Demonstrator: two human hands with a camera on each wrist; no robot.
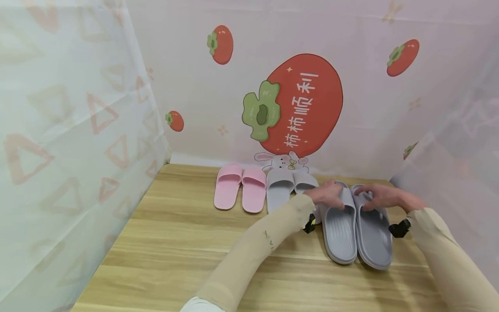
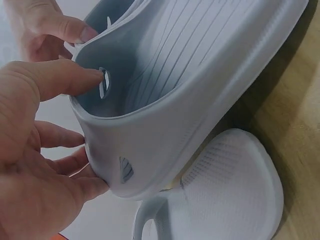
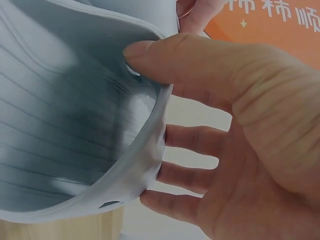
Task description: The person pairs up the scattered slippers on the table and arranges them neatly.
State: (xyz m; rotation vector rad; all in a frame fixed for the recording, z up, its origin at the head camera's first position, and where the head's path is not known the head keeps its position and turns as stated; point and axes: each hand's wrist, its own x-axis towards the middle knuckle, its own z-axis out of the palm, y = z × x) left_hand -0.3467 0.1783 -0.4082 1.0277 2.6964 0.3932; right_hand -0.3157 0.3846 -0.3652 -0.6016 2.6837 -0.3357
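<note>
A pair of larger grey slippers stands at the right of the wooden surface, side by side, open heels toward me. My left hand (image 1: pixel 329 195) pinches the strap of the left grey slipper (image 1: pixel 340 236), its thumb inside the foot opening and its fingers on the outside, as the left wrist view shows. My right hand (image 1: pixel 381 197) grips the right grey slipper (image 1: pixel 375 238) the same way; its thumb (image 3: pixel 160 57) presses inside the strap, the other fingers lie along the outside. Just left is a smaller light grey pair (image 1: pixel 278 190), partly hidden by my left arm.
A pink pair of slippers (image 1: pixel 253 197) stands left of the light grey pair, near the back edge of the wooden surface (image 1: pixel 163 242). A cloth backdrop (image 1: pixel 195 65) with printed persimmons rises behind, and pale cloth walls stand at both sides.
</note>
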